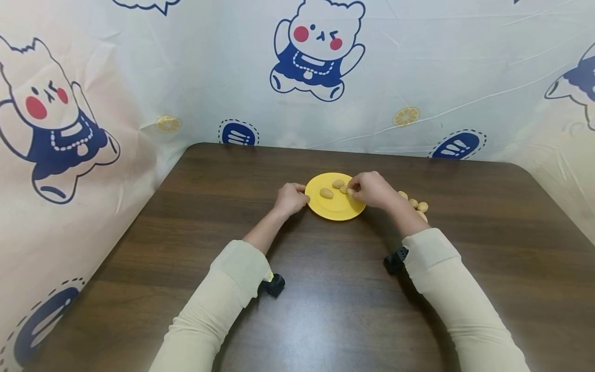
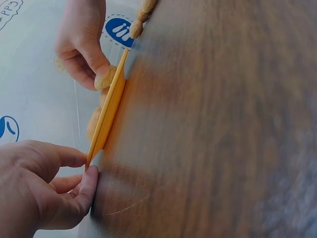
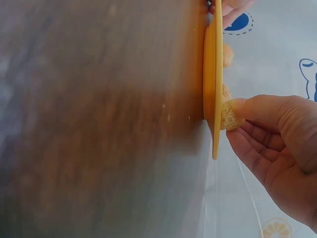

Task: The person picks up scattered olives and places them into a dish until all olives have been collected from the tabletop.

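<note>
A: ok so what's each hand up to?

B: Left hand is pinching the left rim of the plate. Leftmost nut sits on the plate, long axis roughly left-right, dipping a bit rightward.

A: and the held nut?

B: Over the plate's right side, just left of the right hand, which is nearer and has it pinched. Can't tell which way it points or its long axis, tbh, it's half hidden. Loose nuts lie farther right on the worktop.
</note>
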A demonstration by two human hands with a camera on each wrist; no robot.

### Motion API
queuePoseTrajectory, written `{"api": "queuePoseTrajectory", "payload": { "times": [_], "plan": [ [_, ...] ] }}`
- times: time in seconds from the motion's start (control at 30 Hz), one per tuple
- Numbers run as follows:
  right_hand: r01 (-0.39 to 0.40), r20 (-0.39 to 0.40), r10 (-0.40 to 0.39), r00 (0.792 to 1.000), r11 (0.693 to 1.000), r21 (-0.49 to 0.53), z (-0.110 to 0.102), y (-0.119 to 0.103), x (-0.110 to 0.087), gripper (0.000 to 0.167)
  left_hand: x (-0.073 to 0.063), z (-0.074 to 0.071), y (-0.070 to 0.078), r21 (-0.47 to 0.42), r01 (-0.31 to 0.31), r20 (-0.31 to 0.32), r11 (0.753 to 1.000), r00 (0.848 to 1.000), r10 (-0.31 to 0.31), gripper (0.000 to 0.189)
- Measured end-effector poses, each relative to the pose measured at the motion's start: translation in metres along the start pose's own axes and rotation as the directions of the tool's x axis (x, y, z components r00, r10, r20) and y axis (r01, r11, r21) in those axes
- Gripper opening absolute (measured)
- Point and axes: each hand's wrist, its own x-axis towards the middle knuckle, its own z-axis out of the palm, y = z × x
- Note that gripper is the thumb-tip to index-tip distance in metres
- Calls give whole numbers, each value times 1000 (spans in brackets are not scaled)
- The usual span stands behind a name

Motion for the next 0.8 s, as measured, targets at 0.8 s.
{"api": "queuePoseTrajectory", "payload": {
  "times": [0.8],
  "plan": [
    [16, 44, -15, 999, 1000, -13, 4, -8, 6, 21, 1, -1, -1, -7, -9, 0, 1000, 1000, 9, 37]
  ]
}}
